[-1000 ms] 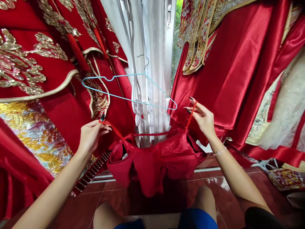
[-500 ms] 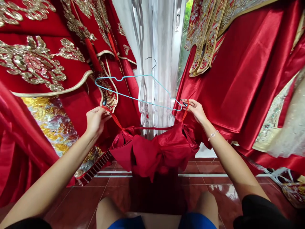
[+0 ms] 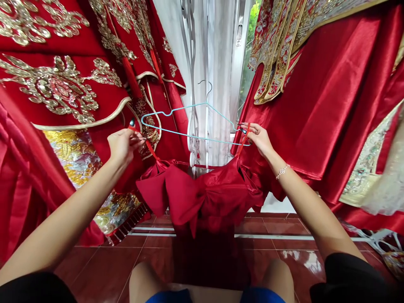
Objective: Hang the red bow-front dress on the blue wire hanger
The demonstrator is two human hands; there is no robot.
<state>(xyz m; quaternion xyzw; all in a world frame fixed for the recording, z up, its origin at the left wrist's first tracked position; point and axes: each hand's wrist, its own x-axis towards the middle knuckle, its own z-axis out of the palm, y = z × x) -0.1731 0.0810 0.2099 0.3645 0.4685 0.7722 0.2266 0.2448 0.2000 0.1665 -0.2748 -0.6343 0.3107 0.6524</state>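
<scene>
Carefully, left hand (image 3: 123, 145) pinching a thin red strap (image 3: 150, 149), right hand (image 3: 261, 139) pinching a second red strap (image 3: 243, 143), hands well apart, red satin garment (image 3: 198, 198) hanging between them, light-blue wire hanger (image 3: 195, 137) just behind, its tip by the right hand, gold-embroidered red robes (image 3: 57, 88) to the left

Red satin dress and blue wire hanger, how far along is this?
Done: the red satin dress hangs clear of the red tile floor. In hand: left hand and right hand each pinch a thin red strap near the light-blue wire hanger. Left: neither strap looks hooked on.
</scene>
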